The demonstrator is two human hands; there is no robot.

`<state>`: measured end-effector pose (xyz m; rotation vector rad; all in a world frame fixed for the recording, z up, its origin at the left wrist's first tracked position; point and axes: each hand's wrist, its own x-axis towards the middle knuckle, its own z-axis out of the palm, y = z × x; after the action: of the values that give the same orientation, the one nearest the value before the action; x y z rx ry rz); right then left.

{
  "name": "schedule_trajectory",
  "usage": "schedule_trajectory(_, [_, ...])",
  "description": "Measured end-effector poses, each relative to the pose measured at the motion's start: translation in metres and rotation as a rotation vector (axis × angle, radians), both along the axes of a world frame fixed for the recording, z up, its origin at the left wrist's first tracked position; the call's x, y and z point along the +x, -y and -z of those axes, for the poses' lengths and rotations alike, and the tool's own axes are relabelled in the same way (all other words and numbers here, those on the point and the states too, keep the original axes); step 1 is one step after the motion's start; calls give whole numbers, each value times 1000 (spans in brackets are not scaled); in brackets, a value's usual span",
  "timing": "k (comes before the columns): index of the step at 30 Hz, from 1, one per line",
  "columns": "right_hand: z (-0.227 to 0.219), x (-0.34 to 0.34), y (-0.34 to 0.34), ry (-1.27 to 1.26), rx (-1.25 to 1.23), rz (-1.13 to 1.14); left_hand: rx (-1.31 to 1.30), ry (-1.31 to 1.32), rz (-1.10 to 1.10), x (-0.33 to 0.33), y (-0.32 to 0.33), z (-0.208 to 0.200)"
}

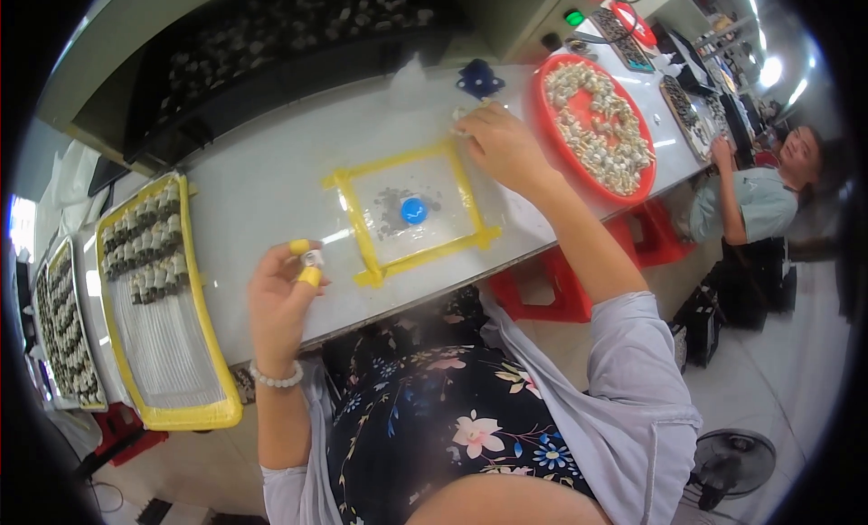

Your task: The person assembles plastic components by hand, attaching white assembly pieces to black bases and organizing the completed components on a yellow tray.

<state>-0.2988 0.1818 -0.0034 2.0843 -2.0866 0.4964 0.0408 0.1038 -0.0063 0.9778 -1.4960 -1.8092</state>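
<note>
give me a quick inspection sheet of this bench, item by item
surface: long white bench, with a square marked in yellow tape and a blue knob inside it
job's things: small grey part pinched in the left hand; red tray heaped with pale parts; yellow tray with rows of parts at its far end
clutter: blue piece near the far edge
hands: left hand wears yellow fingertip covers; right hand rests on the bench beside the red tray, its grip hidden
cables: nothing seen
surroundings: red stools under the bench, fan on the floor, another person seated further along
</note>
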Motion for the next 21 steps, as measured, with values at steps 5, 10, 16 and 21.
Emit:
schedule_trajectory(5, [-16,21,-2,289,70,71,177,-237,59,2,-19,10])
schedule_trajectory(10, [-11,41,-30,793,105,0,204,-232,61,-1,-30,12])
schedule_trajectory(16, [11,62,-51,846,71,35,95,-194,40,-9,-33,10])
schedule_trajectory(21, [13,60,-54,487,-35,-6,31,-214,55,-1,-33,20])
